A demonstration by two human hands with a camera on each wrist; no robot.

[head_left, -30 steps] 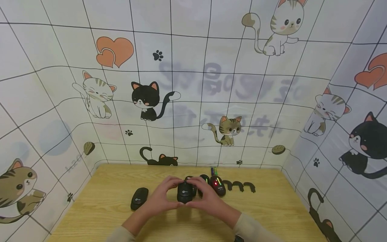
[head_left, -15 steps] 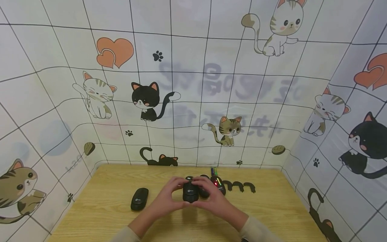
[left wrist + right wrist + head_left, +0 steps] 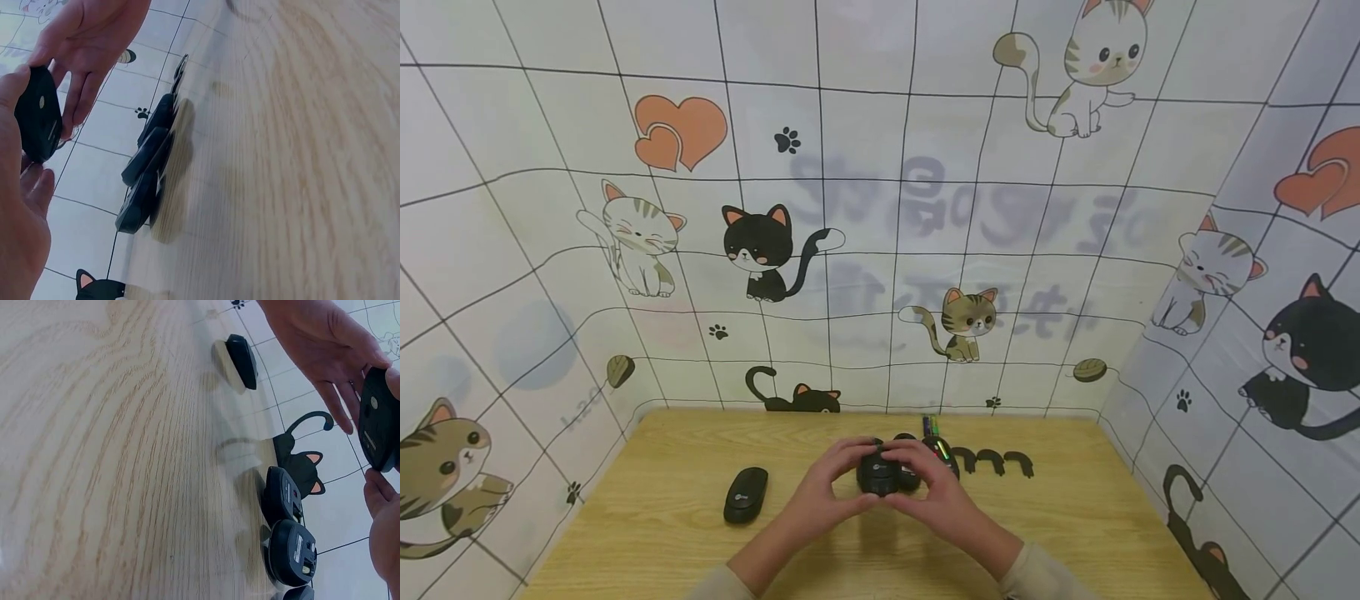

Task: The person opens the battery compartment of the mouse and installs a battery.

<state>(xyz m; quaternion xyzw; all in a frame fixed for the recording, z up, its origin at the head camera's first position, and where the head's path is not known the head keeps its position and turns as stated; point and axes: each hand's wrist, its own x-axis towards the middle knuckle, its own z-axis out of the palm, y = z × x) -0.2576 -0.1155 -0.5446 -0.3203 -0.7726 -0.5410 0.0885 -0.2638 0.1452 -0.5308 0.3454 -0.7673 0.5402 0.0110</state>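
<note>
Between my two hands I hold a black computer mouse (image 3: 878, 473) above the table, its top with a small pale logo showing in the head view. My left hand (image 3: 829, 487) pinches it from the left with curled fingers and thumb; my right hand (image 3: 934, 490) does the same from the right. In the left wrist view, the mouse (image 3: 39, 115) shows a dark face with a round pale spot. Behind my hands, another black mouse (image 3: 907, 475) and one with coloured marks (image 3: 943, 456) lie close together. In the right wrist view, an overturned mouse (image 3: 292, 553) shows its label and a battery compartment.
A further black mouse (image 3: 746, 495) lies alone on the wooden table (image 3: 655, 517), left of my hands. Several black arch-shaped pieces (image 3: 990, 461) sit in a row at the right. Slim green and dark sticks (image 3: 931, 426) lie at the back, near the patterned wall sheet (image 3: 865, 200).
Both hands have shifted a little to the right with the held mouse, now in front of the mice behind it. The mouse alone at the left stays in place.
</note>
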